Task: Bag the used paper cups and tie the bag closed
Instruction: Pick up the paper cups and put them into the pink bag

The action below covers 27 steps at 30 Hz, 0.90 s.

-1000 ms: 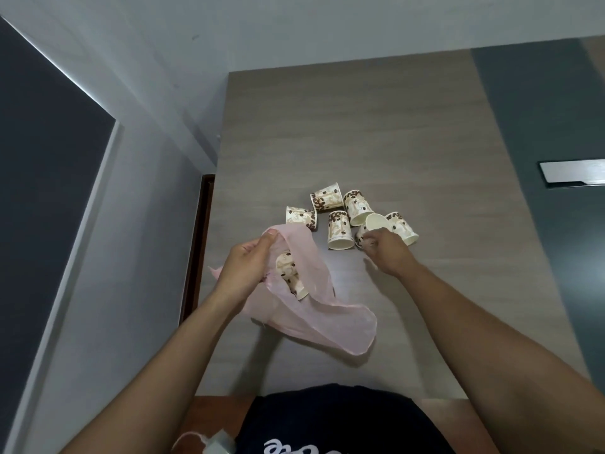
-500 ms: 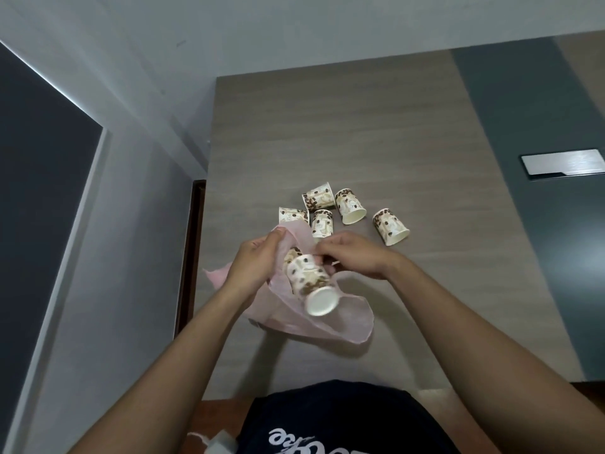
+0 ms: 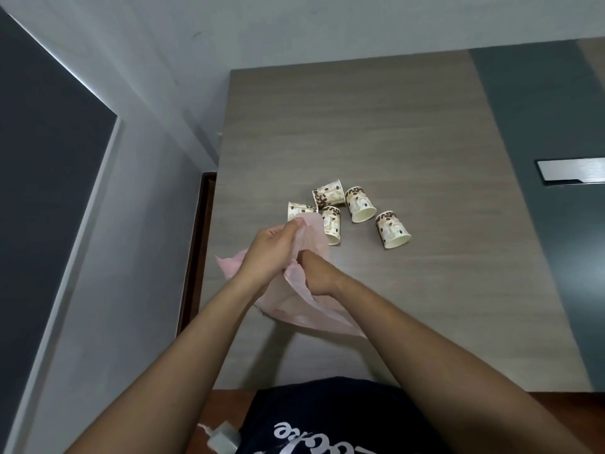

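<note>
Holds pink bag [image 3: 296, 311] open at near left of table [image 3: 393, 126], rim pinched in left hand [image 3: 273, 255]; buries right hand [image 3: 319, 273] inside, grip not determinable. Leaves five paper cups [image 3: 359, 204] just beyond, far right. Risks thin rim slipping, mouth collapsing on withdrawal.

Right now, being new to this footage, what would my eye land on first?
The thin pink plastic bag, held over the near-left part of the grey-brown wood-grain table: the left hand pinches its rim while the right hand reaches inside. Just beyond, five coffee-bean-printed paper cups lie tipped over.
</note>
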Available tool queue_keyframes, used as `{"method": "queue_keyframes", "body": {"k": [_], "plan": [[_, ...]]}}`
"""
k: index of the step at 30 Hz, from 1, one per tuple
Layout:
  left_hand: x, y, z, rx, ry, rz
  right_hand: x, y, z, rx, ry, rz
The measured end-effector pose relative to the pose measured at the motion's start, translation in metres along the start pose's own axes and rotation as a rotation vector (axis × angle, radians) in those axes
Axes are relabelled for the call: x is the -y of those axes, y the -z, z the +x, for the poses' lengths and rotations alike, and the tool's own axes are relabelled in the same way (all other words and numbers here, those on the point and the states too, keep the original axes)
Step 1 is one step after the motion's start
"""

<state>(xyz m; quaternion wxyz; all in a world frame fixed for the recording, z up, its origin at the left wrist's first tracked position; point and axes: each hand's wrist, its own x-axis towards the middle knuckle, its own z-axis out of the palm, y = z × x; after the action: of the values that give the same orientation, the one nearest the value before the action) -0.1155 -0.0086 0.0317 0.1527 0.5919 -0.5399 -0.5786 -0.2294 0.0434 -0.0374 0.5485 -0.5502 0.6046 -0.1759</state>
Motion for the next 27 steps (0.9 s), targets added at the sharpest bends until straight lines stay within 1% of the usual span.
{"method": "queue_keyframes", "body": {"k": [2,5,7,8,11,13,15,17,20,22,24,27], "plan": [[-0.001,0.000,0.000,-0.047,-0.028,-0.007,-0.006,0.018,-0.002,-0.019,-0.027,0.085],[0.000,0.002,0.003,-0.084,-0.054,-0.003,-0.021,0.064,-0.007,-0.047,-0.079,0.242],[0.002,0.004,0.004,-0.090,-0.053,-0.003,-0.040,0.096,-0.011,-0.143,-0.136,0.252],[0.003,0.004,0.004,-0.090,-0.052,-0.007,-0.053,0.109,-0.013,-0.215,-0.165,0.220],[0.005,0.004,0.004,-0.092,-0.046,-0.014,-0.095,0.133,-0.018,-0.416,-0.281,-0.024],[0.006,0.005,0.003,-0.087,-0.040,-0.007,-0.121,0.137,-0.021,-0.463,-0.341,-0.105],[0.009,0.007,0.002,-0.068,-0.038,-0.001,-0.143,0.136,-0.018,-0.440,-0.399,-0.195],[0.011,0.010,0.001,-0.047,-0.040,-0.005,-0.163,0.131,-0.015,-0.378,-0.476,-0.285],[0.015,0.017,0.000,-0.043,-0.024,0.000,-0.175,0.123,-0.013,-0.306,-0.584,-0.362],[0.017,0.020,0.001,-0.048,-0.022,0.005,-0.175,0.120,-0.011,-0.326,-0.582,-0.393],[0.018,0.023,0.002,-0.045,-0.017,0.011,-0.173,0.116,-0.010,-0.339,-0.566,-0.375],[0.021,0.023,0.003,-0.042,-0.009,0.009,-0.176,0.107,-0.009,-0.282,-0.544,-0.336]]}}
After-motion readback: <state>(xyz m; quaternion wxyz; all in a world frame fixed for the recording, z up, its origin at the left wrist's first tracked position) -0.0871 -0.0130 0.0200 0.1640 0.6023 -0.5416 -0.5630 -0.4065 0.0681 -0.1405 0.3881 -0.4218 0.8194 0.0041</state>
